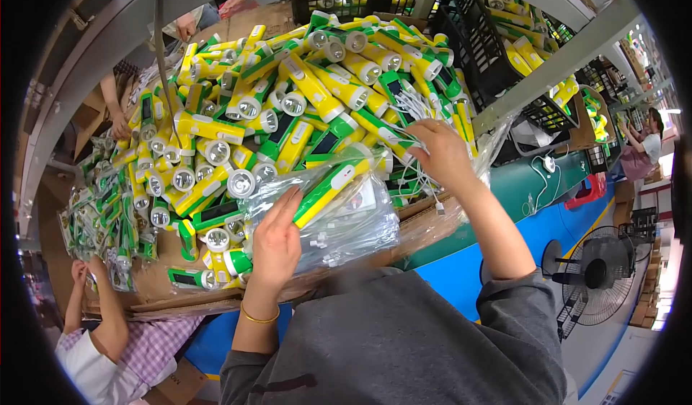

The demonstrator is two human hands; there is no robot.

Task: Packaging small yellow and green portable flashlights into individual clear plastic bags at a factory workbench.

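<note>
While stretched over a heap of flashlights, left hand: holds the lower end of a yellow-and-green flashlight between thumb and nearly straight fingers.
Left wrist: wears a gold bracelet (thin, loose-looking).
Held flashlight: lies aslant in front of the body, far end pointing up and right, white strip upward; wrapped about by wrinkled clear film, too glossy to tell how far inside.
Clear plastic bags: lie flat just beside and partly beneath the held flashlight, near the table edge.
Right hand: reaches in among white cables, fingers bent and close together; cannot tell whether gripping one.
Heap: spreads over the brown table top, lamp ends facing many ways, some dark panels turned upward.
Left end of table: bears bagged flashlights, with a co-worker's hands touching the near side of that pile.
Far left: shows another person's hand at the heap's edge.
Beyond the heap: stand black crates, filled with more flashlights.
Right side: shows a green surface, a red stool, a black fan and blue floor.
</note>
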